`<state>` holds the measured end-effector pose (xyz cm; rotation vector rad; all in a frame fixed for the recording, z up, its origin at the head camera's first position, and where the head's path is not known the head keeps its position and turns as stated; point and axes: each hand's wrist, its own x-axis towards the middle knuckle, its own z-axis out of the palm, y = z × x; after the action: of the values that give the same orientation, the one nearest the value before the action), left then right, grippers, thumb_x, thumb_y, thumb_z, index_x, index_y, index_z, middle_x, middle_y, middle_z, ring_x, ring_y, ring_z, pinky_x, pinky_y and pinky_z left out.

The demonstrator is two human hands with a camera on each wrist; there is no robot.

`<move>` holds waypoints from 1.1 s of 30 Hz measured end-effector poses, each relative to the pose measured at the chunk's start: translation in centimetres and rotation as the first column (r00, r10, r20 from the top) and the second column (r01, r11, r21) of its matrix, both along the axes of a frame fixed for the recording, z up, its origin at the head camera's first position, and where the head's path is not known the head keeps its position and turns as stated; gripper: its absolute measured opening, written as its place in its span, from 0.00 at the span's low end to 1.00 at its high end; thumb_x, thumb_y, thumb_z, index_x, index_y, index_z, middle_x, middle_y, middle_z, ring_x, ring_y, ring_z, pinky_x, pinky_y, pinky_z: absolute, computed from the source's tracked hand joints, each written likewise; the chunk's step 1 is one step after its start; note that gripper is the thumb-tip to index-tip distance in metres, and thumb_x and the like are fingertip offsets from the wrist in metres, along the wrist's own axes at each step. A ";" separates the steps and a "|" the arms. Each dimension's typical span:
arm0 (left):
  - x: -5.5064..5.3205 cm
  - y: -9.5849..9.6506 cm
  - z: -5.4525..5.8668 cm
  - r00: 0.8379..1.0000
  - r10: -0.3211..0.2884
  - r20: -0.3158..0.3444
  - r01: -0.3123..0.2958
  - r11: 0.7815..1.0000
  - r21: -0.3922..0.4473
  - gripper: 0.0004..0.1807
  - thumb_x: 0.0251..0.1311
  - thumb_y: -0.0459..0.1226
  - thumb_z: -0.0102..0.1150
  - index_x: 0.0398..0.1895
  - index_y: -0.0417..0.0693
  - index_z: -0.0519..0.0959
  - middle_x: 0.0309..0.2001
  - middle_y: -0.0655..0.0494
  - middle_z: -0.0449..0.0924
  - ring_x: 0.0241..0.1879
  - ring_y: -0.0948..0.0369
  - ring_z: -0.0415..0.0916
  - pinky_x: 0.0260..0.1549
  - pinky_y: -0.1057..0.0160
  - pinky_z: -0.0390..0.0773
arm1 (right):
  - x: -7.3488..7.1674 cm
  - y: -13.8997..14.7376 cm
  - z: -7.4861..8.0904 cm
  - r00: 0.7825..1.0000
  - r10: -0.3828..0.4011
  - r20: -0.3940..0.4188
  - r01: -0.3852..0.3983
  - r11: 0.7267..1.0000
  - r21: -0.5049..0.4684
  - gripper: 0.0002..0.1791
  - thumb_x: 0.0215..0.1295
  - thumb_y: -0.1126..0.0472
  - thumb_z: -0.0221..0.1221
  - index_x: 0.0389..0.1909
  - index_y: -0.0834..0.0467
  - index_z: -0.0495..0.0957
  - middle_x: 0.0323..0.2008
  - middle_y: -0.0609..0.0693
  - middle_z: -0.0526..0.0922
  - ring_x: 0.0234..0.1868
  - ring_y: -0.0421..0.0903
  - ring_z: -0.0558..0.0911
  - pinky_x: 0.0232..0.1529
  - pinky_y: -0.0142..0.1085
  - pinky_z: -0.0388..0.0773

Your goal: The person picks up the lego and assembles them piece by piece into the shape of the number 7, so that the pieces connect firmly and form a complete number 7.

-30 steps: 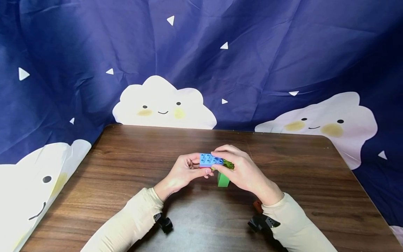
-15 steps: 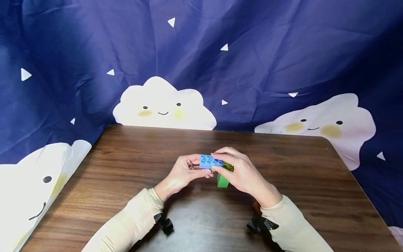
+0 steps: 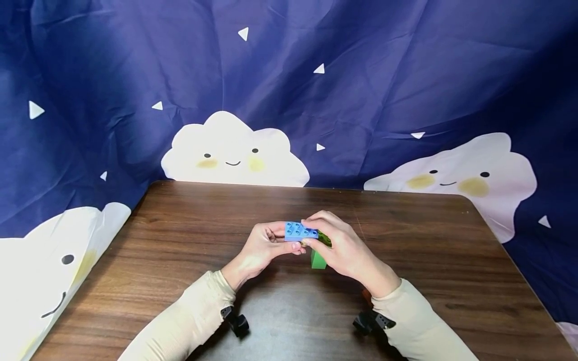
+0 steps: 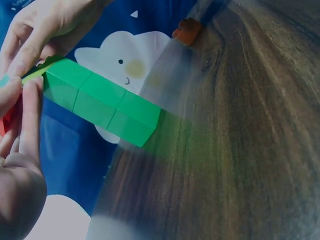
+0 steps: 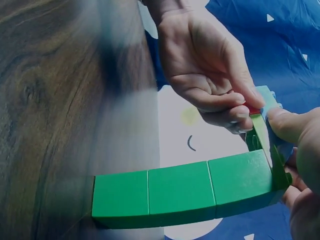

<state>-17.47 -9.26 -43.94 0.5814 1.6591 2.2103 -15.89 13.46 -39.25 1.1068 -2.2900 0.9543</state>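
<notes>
Above the table, both hands hold a joined toy-brick build. My left hand (image 3: 262,246) grips its left end, where a red brick (image 4: 11,116) shows between the fingers. On top lies a long blue brick (image 3: 295,230), studs up; my right hand (image 3: 349,246) pinches it near its right end, thumb in front and fingers behind. A thin yellow-green piece (image 5: 261,132) sits under the blue brick. From the right part hangs a column of three green bricks (image 5: 180,187), its lower end close over the tabletop in the left wrist view. Part of the build is hidden by the fingers.
An orange-brown brick (image 4: 187,31) lies on the dark wooden table (image 3: 194,210), partly behind the right wrist in the head view. A blue cloth (image 3: 289,75) with white clouds hangs behind the table. Small black cameras sit on both wrists.
Both hands keep their grip on the build, nearly still. The right hand and forearm have shifted slightly left, and less of the green top beside the blue brick shows.
</notes>
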 end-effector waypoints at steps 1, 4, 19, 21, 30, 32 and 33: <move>0.0 0.0 0.0 1.000 -0.002 0.002 0.002 1.000 -0.001 0.23 0.64 0.23 0.71 0.61 0.22 0.79 0.43 0.54 0.94 0.38 0.59 0.93 0.48 0.55 0.92 | 0.0 0.0 -0.1 1.000 0.000 0.002 0.000 1.000 -0.005 0.21 0.61 0.69 0.76 0.56 0.64 0.86 0.50 0.54 0.87 0.49 0.49 0.86 0.48 0.45 0.88; 0.0 -0.2 0.1 1.000 -0.008 0.005 0.008 1.000 -0.019 0.22 0.65 0.23 0.70 0.62 0.23 0.79 0.43 0.55 0.94 0.38 0.59 0.92 0.46 0.58 0.92 | -0.1 0.0 -0.3 1.000 -0.001 0.020 0.002 0.999 -0.033 0.22 0.61 0.69 0.76 0.57 0.63 0.86 0.50 0.54 0.88 0.48 0.49 0.87 0.47 0.43 0.88; 0.0 0.0 0.4 1.000 -0.023 -0.002 0.022 0.996 -0.087 0.22 0.66 0.22 0.68 0.63 0.26 0.78 0.46 0.57 0.93 0.40 0.61 0.92 0.44 0.63 0.91 | -0.2 1.2 -1.0 0.969 -0.027 0.246 0.072 0.982 -0.175 0.19 0.65 0.69 0.74 0.57 0.58 0.89 0.52 0.52 0.91 0.47 0.41 0.87 0.46 0.26 0.82; 0.1 -0.1 0.4 1.000 -0.023 0.002 0.023 0.996 -0.086 0.22 0.66 0.22 0.68 0.63 0.26 0.78 0.47 0.57 0.93 0.40 0.61 0.92 0.46 0.61 0.92 | -0.2 1.1 -1.0 0.968 -0.017 0.250 0.066 0.980 -0.190 0.18 0.66 0.69 0.73 0.56 0.58 0.89 0.52 0.52 0.91 0.47 0.41 0.87 0.46 0.25 0.83; 0.2 -0.3 0.3 1.000 -0.002 0.009 0.002 0.999 -0.051 0.22 0.64 0.21 0.69 0.62 0.24 0.79 0.44 0.58 0.93 0.38 0.59 0.92 0.48 0.58 0.92 | 0.1 0.6 -0.5 0.956 0.003 0.292 0.055 0.980 -0.192 0.15 0.68 0.68 0.73 0.54 0.56 0.89 0.50 0.50 0.91 0.45 0.41 0.85 0.45 0.26 0.82; 0.2 -0.3 0.3 1.000 0.000 0.008 0.000 0.999 -0.047 0.22 0.63 0.21 0.69 0.61 0.24 0.79 0.43 0.57 0.93 0.37 0.59 0.92 0.47 0.58 0.92 | 0.1 0.5 -0.4 0.954 -0.003 0.300 0.060 0.982 -0.182 0.15 0.68 0.67 0.72 0.54 0.56 0.89 0.51 0.49 0.90 0.46 0.40 0.84 0.45 0.26 0.82; 0.1 -0.4 0.3 1.000 0.000 0.010 0.000 0.999 -0.045 0.22 0.63 0.21 0.69 0.60 0.23 0.79 0.42 0.57 0.93 0.37 0.59 0.92 0.46 0.58 0.92 | 0.2 0.5 -0.4 0.953 -0.007 0.302 0.063 0.983 -0.175 0.15 0.68 0.67 0.72 0.54 0.56 0.89 0.51 0.49 0.90 0.46 0.40 0.84 0.46 0.26 0.82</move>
<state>-17.33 -9.63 -43.65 0.5581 1.6996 2.1660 -15.74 13.94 -39.60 0.8911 -2.3841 1.3700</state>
